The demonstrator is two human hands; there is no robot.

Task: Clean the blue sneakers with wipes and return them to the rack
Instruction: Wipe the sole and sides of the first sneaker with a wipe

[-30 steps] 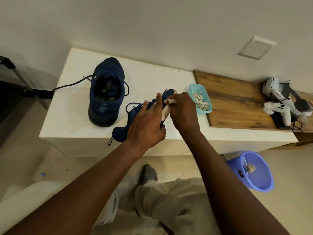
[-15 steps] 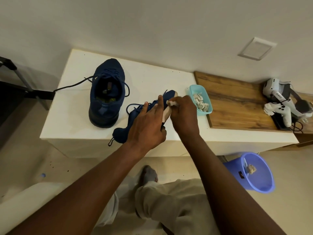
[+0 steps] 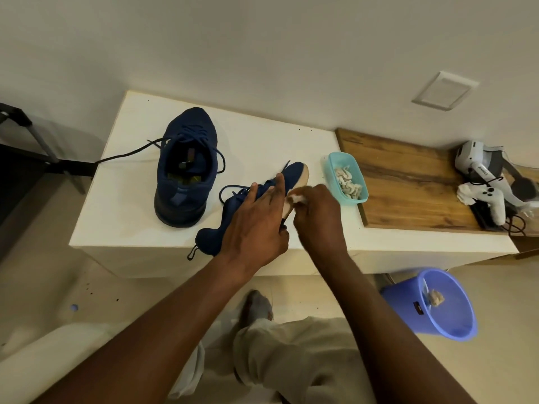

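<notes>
White tabletop (image 3: 256, 141) against a pale wall carries both shoes. One dark blue knit sneaker (image 3: 186, 170) stands upright at the left. The other blue sneaker (image 3: 213, 237) lies tipped on its side at the front edge, gripped by the left hand (image 3: 256, 225). The right hand (image 3: 318, 220) pinches a crumpled white wipe (image 3: 297, 198) against its pale sole, near a teal plastic tub (image 3: 350, 200).
</notes>
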